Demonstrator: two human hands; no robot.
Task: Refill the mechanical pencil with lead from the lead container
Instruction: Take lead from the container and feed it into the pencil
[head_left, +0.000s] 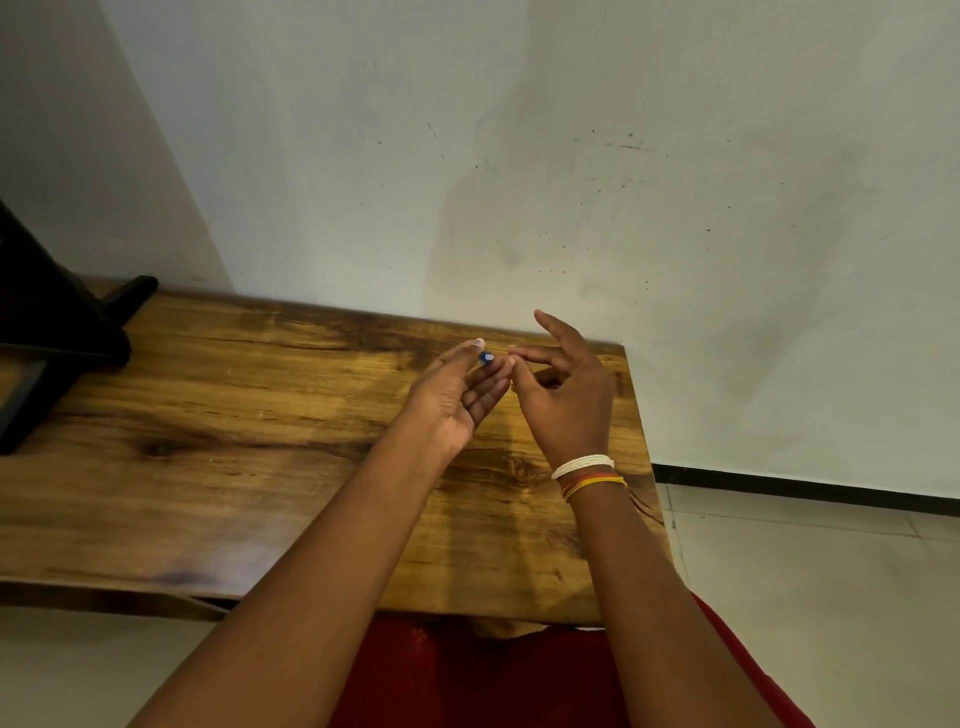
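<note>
The left hand (457, 395) holds a small blue piece (487, 357), probably the pencil's end, in a fingertip grip above the tabletop (234, 415). At its 3 o'clock, the right hand (563, 395) seems to pinch something unseeable, perhaps lead. Thin lead could snap or drop if misaligned.

Glossy grained wooden table (260, 467), matt scuffed wall (571, 156), smooth floor tiles (831, 597)

Wooden table (218, 441) lying across the centre, its far edge touching the pale wall (571, 182); black stand (47, 332) resting on the table at 9 o'clock; tiled floor (810, 597) showing at 4 o'clock; red cloth (467, 680) showing at 6 o'clock.
</note>
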